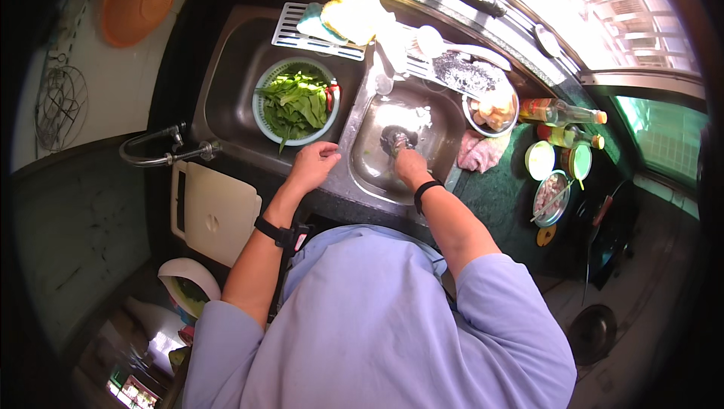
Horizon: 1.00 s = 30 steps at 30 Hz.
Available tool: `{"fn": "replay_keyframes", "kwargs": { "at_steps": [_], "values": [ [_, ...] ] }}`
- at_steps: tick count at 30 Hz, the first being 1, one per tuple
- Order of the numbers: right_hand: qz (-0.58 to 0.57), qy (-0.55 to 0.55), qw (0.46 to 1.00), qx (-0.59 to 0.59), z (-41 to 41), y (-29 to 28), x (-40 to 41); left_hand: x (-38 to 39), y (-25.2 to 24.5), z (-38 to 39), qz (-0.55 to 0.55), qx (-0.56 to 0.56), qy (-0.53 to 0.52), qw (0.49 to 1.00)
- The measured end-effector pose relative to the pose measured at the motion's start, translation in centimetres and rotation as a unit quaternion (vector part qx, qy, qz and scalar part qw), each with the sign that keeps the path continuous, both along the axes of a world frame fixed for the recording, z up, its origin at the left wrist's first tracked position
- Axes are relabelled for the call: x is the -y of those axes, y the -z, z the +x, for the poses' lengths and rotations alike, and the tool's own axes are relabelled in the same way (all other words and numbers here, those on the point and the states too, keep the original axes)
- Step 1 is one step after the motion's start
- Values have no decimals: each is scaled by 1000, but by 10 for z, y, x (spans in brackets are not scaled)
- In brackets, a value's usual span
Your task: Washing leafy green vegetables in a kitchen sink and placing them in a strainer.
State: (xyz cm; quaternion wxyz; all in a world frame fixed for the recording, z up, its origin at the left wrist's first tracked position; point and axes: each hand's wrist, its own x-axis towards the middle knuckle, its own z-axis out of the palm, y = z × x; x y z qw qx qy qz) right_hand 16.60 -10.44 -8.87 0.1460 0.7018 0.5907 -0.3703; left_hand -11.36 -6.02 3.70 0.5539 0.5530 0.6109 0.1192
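My left hand (313, 167) is over the front rim of the double sink, by the divider, holding nothing, with its fingers loosely bent. Just beyond it, a light-blue plastic colander (259, 106) stands in the left steel basin (229, 78). Green leafy vegetables (297, 101) fill the colander, and red chilies (331, 96) lie at its right side. My right hand (411, 166) reaches down into the right steel basin (370, 168), at the dark drain (391, 139). Its fingertips are hard to make out there, so I cannot tell whether they grip anything. Small green scraps lie nearby.
A curved faucet (164, 152) is left of the sink, above a cream cutting board (220, 205). White racks (288, 27) span the back. At right are a bowl of eggs (493, 108), a pink cloth (481, 152), bottles (557, 112), a bowl of chopped meat (551, 197) and a wok (613, 239).
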Motion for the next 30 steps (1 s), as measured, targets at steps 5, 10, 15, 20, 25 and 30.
{"fn": "replay_keyframes", "kwargs": {
  "at_steps": [5,10,15,20,25,30],
  "values": [
    [-32,-20,999,-1,8,29,-4,-2,-2,2,-1,-1,-4,1000],
    [-28,-4,999,-19,4,13,3,-1,-7,7,-9,-11,7,1000],
    [43,37,995,-82,10,-1,6,-13,-6,11,-6,-13,52,999],
    [138,135,971,-138,13,-39,12,-31,-2,47,15,20,120,992],
    [195,219,939,-179,14,-55,25,-31,18,92,27,40,191,980],
    [277,346,878,-181,24,-84,60,-16,58,116,24,-25,236,971]
  ]
}}
